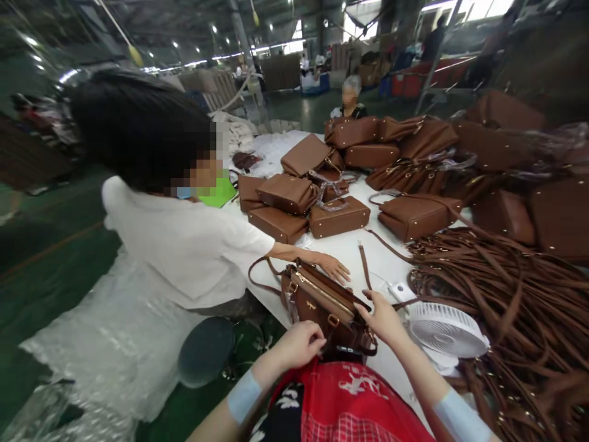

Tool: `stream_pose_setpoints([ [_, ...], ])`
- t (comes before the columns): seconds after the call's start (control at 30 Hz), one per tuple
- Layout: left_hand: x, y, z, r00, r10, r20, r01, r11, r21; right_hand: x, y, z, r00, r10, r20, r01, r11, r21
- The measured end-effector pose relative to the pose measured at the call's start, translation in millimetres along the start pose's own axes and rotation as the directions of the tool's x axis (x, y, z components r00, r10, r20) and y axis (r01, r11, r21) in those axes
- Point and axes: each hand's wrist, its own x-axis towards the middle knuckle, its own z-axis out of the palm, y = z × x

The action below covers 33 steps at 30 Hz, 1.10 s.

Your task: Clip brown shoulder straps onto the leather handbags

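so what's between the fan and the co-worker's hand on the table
In the head view, a loose brown strap lies on the white table between the fan and the co-worker's hand.

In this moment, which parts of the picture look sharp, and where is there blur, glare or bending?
Head view: sharp on the dark brown leather handbag under both hands; bright glare from the upper-right roof windows; edges smear and curve, so the pile of brown leather straps bends and the clear bubble wrap looks soft.
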Motion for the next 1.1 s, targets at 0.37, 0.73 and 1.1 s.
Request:
stream_pose_setpoints([
  [0.37,34,-70,34.6,0.981,-0.160,0.108,0.163,0.986,-0.022,29,-51,-11,0.974,-0.172,0.151,0.180,0.983,-0.046],
  [0.73,80,-31,49.1,0.981,0.148,0.128,-0.133,0.984,-0.121,-39,1,-21,0.982,0.033,-0.186,-0.027,0.999,0.032],
  [1.1,73,-15,62.0,0.944,0.067,0.322,-0.031,0.993,-0.117,-282,185,-32,0.325,0.885,-0.333,-0.904,0.394,0.166],
])
